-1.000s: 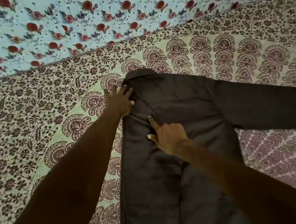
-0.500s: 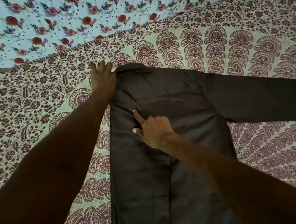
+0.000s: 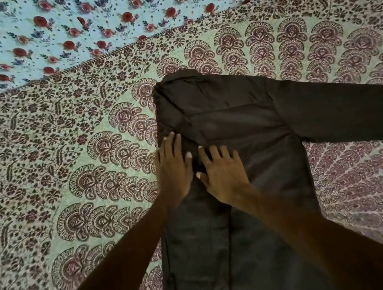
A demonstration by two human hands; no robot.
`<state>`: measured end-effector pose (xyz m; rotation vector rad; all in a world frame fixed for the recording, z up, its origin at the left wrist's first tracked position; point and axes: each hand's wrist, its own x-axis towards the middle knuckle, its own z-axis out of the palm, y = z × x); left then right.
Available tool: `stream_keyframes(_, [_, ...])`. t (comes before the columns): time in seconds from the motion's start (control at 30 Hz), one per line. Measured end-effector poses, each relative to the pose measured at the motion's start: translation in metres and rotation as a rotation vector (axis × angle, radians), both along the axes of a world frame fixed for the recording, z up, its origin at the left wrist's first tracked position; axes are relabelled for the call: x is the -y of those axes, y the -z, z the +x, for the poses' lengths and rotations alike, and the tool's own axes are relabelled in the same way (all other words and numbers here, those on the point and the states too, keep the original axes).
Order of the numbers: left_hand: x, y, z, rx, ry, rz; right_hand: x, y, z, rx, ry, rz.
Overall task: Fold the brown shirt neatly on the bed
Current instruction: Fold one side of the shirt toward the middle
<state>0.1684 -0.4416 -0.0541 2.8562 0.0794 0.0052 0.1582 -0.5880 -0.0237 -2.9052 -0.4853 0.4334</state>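
Fingers flat, gripping nothing: left hand [image 3: 173, 166] and right hand [image 3: 224, 173] are pressing the shirt [image 3: 243, 116] along its folded left edge. Best smoothing evenly nearward, keeping that edge straight.

I am looking into what I take for a bedroom of a home: a bed [image 3: 42, 193] under a pale green spread [image 3: 295, 48] printed with maroon paisley, a light blue cloth [image 3: 65, 21] with red roses beyond, and a brown shirt [image 3: 231, 118] laid flat.
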Motion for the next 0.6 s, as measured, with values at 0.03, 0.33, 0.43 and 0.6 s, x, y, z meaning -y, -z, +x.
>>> stream_keyframes(0.03, [-0.002,0.009,-0.008,-0.084,0.055,0.029,0.003,0.003,-0.007,-0.026,-0.022,-0.015])
stream_keyframes(0.33, [0.012,-0.029,-0.044,0.029,-0.087,-0.066,0.055,-0.002,-0.043,-0.059,0.113,-0.015])
stream_keyframes(0.43, [0.031,-0.034,-0.074,-0.045,-0.052,-0.109,0.096,-0.021,-0.065,-0.098,0.207,0.019])
stream_keyframes(0.6, [0.088,-0.037,-0.092,-0.224,0.087,-0.119,0.18,-0.035,-0.082,-0.212,0.367,0.061])
